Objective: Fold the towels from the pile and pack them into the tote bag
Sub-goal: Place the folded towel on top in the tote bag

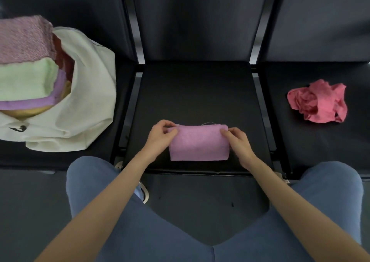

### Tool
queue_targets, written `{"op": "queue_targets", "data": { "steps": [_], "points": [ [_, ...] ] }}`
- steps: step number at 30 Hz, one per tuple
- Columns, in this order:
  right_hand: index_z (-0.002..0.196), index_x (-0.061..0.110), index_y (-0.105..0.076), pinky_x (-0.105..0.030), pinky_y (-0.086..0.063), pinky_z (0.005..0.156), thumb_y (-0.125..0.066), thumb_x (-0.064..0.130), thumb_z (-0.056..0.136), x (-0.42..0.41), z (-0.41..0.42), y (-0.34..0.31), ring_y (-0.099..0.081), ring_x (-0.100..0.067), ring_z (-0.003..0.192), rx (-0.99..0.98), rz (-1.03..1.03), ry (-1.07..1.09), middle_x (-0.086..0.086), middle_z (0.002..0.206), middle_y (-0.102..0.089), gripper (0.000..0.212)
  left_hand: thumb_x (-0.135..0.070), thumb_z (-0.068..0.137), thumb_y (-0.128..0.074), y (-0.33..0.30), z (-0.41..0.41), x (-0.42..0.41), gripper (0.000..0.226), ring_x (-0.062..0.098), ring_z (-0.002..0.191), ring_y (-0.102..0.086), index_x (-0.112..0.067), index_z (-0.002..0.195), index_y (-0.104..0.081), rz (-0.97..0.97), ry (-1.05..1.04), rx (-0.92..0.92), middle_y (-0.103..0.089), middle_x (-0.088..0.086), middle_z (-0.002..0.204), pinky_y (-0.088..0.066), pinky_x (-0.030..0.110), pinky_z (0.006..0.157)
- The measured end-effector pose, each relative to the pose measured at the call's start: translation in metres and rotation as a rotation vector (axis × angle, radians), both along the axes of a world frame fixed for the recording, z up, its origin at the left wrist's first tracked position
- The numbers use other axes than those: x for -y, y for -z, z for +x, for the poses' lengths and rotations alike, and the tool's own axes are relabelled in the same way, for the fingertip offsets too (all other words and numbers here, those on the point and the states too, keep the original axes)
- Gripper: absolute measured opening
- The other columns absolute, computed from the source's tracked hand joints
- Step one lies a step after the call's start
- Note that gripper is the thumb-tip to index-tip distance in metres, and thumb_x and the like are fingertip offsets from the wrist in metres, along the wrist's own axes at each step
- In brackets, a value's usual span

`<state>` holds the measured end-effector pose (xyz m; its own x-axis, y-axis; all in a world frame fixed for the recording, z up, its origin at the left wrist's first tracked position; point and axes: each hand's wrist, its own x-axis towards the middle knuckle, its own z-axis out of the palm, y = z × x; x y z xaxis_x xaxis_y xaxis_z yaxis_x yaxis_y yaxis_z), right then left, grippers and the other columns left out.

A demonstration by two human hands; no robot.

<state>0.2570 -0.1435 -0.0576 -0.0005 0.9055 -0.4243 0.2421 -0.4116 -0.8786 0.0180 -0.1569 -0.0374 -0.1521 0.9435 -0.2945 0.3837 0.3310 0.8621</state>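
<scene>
The left hand (160,134) pinches the far left corner of the pink folded towel (199,143), thumb and fingers curled onto the cloth; the right hand (237,141) grips the far right corner in the same manner. The hands are apart, one at each end of the towel. The towel lies as a compact rectangle near the front edge of the middle seat (196,93), its edges roughly aligned and a thin hanging loop visible at its far edge. Judgement: folding of this towel appears to be at or near its final fold, with the corners being squared. The next move calls for lifting the bundle without letting the layers open and carrying it left to the bag. The cream tote bag (88,93) sits slumped on the left seat, mouth open toward the camera. It is heavily loaded: a mauve towel (24,39) on top, a pale green towel (26,79) beneath it, a lilac towel (58,89) under that, with yellowish cloth below and reddish cloth behind. The stack rises out of the mouth, so room for another appears limited. One crumpled coral-red towel (318,101) remains unfolded on the right seat, well apart from the hands.
</scene>
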Motion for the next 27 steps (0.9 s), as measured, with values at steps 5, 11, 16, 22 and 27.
{"op": "queue_targets", "data": {
  "steps": [5, 11, 16, 22, 27],
  "points": [
    [0.124, 0.009, -0.054, -0.027, -0.050, 0.078, -0.065, 0.022, 0.088, -0.009, -0.005, 0.007, -0.059, -0.012, 0.098, -0.113, -0.059, 0.154, 0.001, 0.109, -0.060, 0.040, -0.007, 0.085, -0.066, 0.014, 0.004, -0.017, 0.058, 0.018, 0.114, -0.055, -0.015, 0.137, -0.044, -0.144, -0.244, 0.347, -0.053, 0.004, 0.126, -0.051, 0.036, 0.094],
    [0.127, 0.006, -0.050, -0.020, -0.050, 0.076, -0.070, 0.009, 0.083, -0.006, -0.010, 0.021, -0.059, -0.010, 0.094, 0.114, 0.037, 0.141, -0.002, 0.113, -0.060, 0.049, 0.002, 0.085, -0.063, 0.038, 0.013, -0.005, 0.064, 0.010, 0.116, -0.048, -0.014, 0.141, -0.038, -0.029, -0.178, 0.081, -0.046, 0.004, 0.136, -0.043, 0.021, 0.089],
    [0.099, 0.010, -0.063, -0.038, -0.054, 0.087, -0.072, 0.024, 0.080, -0.007, -0.017, 0.034, -0.059, -0.023, 0.100, 0.364, 0.041, 0.091, -0.006, 0.102, -0.064, 0.025, -0.045, 0.082, -0.070, 0.053, 0.018, 0.003, 0.054, 0.025, 0.112, -0.050, -0.009, 0.120, -0.056, -0.137, -0.154, -0.292, -0.042, 0.010, 0.126, -0.048, 0.036, 0.090],
    [0.079, 0.010, -0.057, -0.039, -0.054, 0.075, -0.065, 0.030, 0.074, -0.002, -0.030, 0.019, -0.060, -0.026, 0.087, 0.395, -0.016, 0.062, -0.009, 0.084, -0.061, 0.022, -0.042, 0.085, -0.066, 0.042, 0.019, 0.007, 0.036, 0.027, 0.109, -0.051, -0.011, 0.099, -0.055, -0.168, 0.038, -0.369, -0.048, 0.010, 0.118, -0.048, 0.040, 0.091],
    [0.104, 0.008, -0.050, -0.020, -0.044, 0.062, -0.060, 0.018, 0.088, 0.000, -0.071, -0.027, -0.056, -0.011, 0.084, 0.143, -0.032, 0.056, -0.005, 0.099, -0.057, 0.021, -0.021, 0.083, -0.072, 0.004, -0.020, 0.019, 0.029, 0.005, 0.075, -0.055, -0.007, 0.103, -0.055, -0.055, -0.217, 0.022, -0.057, -0.006, 0.086, -0.040, 0.015, 0.053]
  ]
}}
